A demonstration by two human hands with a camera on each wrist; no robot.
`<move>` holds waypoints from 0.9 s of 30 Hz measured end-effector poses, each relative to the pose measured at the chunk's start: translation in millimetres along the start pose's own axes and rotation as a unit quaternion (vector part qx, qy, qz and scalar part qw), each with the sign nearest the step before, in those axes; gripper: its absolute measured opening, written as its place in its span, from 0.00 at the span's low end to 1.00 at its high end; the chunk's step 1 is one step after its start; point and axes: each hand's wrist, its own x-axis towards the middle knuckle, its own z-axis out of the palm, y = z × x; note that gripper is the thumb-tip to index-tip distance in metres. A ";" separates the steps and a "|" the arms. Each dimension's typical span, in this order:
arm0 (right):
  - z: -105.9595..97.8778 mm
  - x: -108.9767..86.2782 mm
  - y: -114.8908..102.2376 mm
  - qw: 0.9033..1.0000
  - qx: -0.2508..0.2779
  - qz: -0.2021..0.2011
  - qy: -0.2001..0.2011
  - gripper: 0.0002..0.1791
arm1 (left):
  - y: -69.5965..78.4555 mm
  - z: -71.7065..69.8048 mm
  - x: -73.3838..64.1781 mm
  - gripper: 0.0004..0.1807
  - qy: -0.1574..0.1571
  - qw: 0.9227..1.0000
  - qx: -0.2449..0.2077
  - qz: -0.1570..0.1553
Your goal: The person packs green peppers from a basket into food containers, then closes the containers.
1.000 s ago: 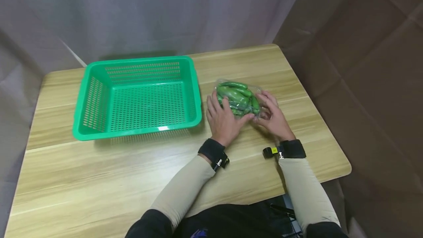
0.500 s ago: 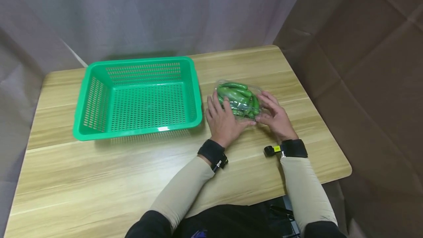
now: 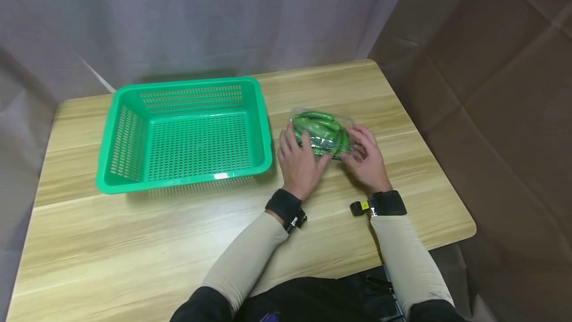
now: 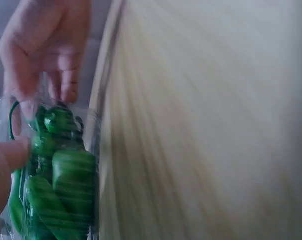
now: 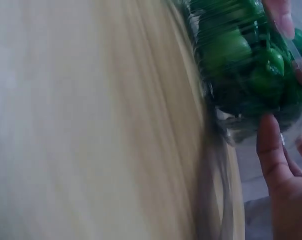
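Note:
A clear plastic box of green peppers (image 3: 318, 130) lies on the right part of the table in the head view. My left hand (image 3: 300, 167) holds its left and front sides, fingers along the left end and thumb at the front edge. At the right end my right hand (image 3: 369, 162) grips the front corner with thumb and curled fingers. The right wrist view shows the right thumb (image 5: 272, 147) against the box's end, close below the peppers (image 5: 256, 65). In the left wrist view the left thumb (image 4: 11, 154) lies over the clear plastic.
A green plastic basket (image 3: 184, 182) with slotted walls stands to the left of the box. Both rest on a wooden table (image 3: 147, 242). Grey curtain (image 3: 223, 19) hangs behind the table and brown cloth (image 3: 500, 113) at the right.
The left thumb has drawn back from the right thumb along the box's front edge. My right hand has shifted slightly left. The box has stayed in nearly the same place.

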 end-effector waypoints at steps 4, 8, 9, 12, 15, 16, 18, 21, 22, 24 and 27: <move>-7.3 -4.2 -3.3 0.995 0.086 0.026 -0.038 0.41 | 1.0 -0.2 -0.8 0.47 -0.003 0.999 -0.043 -0.012; -12.0 -10.5 -7.4 0.976 0.206 0.051 -0.047 0.41 | 2.4 -1.1 -1.7 0.47 -0.003 0.997 -0.072 -0.022; -12.2 -12.2 -8.9 0.970 0.234 0.057 -0.042 0.40 | 2.8 -1.2 -1.9 0.47 -0.005 0.997 -0.075 -0.023; -11.8 -16.5 -14.5 0.956 0.281 0.073 -0.026 0.36 | 4.4 -1.9 -2.1 0.46 -0.013 0.997 -0.077 -0.025; -9.9 -17.0 -23.0 0.952 0.286 0.106 0.000 0.32 | 5.8 -2.4 -1.5 0.45 -0.017 0.997 -0.076 -0.026; -9.2 -16.3 -26.5 0.954 0.275 0.119 0.006 0.32 | 6.0 -2.4 -1.3 0.45 -0.016 0.997 -0.076 -0.027; -7.9 -14.1 -33.6 0.955 0.251 0.157 0.016 0.34 | 6.1 -2.6 -1.2 0.44 -0.013 0.997 -0.075 -0.028; -7.3 -10.1 -40.6 0.950 0.230 0.212 0.011 0.39 | 5.2 -2.6 -0.6 0.44 -0.006 0.997 -0.073 -0.026; -7.6 -9.0 -41.8 0.946 0.228 0.229 0.008 0.40 | 5.0 -3.1 -0.3 0.44 -0.004 0.997 -0.074 -0.024; -8.5 -7.6 -42.7 0.941 0.228 0.252 0.002 0.42 | 4.4 -4.2 0.3 0.45 -0.003 0.997 -0.078 -0.019; -10.7 -7.6 -42.6 0.935 0.229 0.270 0.004 0.43 | 2.9 -5.5 0.0 0.47 -0.010 0.995 -0.101 -0.011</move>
